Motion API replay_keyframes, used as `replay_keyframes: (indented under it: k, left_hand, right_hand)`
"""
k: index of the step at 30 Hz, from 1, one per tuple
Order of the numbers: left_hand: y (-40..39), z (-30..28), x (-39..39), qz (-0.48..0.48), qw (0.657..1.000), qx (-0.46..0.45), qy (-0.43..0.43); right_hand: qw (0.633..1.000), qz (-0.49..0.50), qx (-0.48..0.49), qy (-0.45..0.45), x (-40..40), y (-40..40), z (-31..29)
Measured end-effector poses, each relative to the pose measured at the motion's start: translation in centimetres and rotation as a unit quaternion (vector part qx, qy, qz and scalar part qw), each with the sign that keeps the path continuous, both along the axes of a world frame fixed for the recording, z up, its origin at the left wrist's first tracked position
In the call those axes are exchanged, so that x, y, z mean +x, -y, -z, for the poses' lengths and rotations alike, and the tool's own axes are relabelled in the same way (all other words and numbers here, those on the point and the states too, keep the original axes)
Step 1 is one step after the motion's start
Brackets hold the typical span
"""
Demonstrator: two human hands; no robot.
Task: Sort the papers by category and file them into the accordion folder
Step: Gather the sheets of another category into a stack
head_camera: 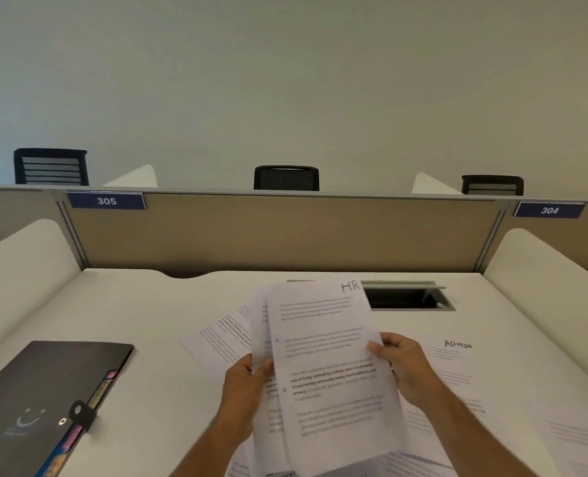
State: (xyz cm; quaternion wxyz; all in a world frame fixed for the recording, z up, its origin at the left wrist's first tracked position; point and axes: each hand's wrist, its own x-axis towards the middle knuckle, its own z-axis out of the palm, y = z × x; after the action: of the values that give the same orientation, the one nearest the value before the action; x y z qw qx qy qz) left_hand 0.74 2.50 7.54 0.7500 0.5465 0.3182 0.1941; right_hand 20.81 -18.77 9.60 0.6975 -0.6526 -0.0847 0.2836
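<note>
Your left hand (pixel 247 383) and right hand (pixel 404 366) both pinching a sheaf of papers (pixel 323 366) above the white desk (pixel 141 304), black folder (pixel 41 390) at your left, beige partition (pixel 285 232) ahead, chairs (pixel 286 178) beyond

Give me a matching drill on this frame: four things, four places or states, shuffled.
Things:
1. black accordion folder
2. white sheet marked HR
3. white sheet marked ADMIN
4. blue plaque 305

Places/states:
A. fixed on the beige partition
B. lying on the desk, right
C. held up by both hands
D. lying on the desk, left, strap fastened

Pairs: 1-D, 2-C, 3-B, 4-A
</note>
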Motion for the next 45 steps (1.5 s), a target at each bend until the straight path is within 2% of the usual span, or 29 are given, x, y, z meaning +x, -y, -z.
replay_keyframes:
  k: [7,12,19,21,23,28,32,39,45]
  left_hand:
    - [0.4,-0.4,0.3,0.009,0.999,-0.039,0.016]
    - [-0.4,0.0,1.0,0.017,0.999,-0.028,0.004]
    - [-4.7,1.4,2.3,0.048,0.989,0.096,-0.098]
    - [-7.0,1.9,2.6,0.031,0.966,0.21,-0.145]
    - [-9.8,2.4,3.1,0.032,0.919,0.333,-0.209]
    - [-16.2,3.6,4.9,0.045,0.84,0.436,-0.319]
    - [-19.3,4.4,6.7,0.056,0.789,0.473,-0.389]
    - [-21.9,5.3,9.0,0.102,0.738,0.466,-0.476]
    - [-22.8,5.1,9.8,0.103,0.739,0.425,-0.512]
  right_hand:
    - [0.997,-0.031,-0.003,-0.07,-1.7,-2.5,0.6]
    - [0.998,-0.011,-0.043,-0.047,-1.8,-4.0,1.3]
    - [0.998,0.009,-0.067,0.016,-0.3,-5.0,2.9]
    - [0.998,0.03,-0.057,0.014,0.4,-4.6,3.2]
    - [0.998,0.045,-0.049,0.002,1.3,-4.4,3.6]
    - [0.996,0.082,-0.032,-0.035,3.8,-4.0,5.0]
    - [0.993,0.095,-0.033,-0.059,5.3,-4.0,6.1]
    - [0.99,0.122,-0.048,-0.056,7.3,-4.2,7.7]
    - [0.987,0.141,-0.049,-0.056,8.2,-4.0,8.3]
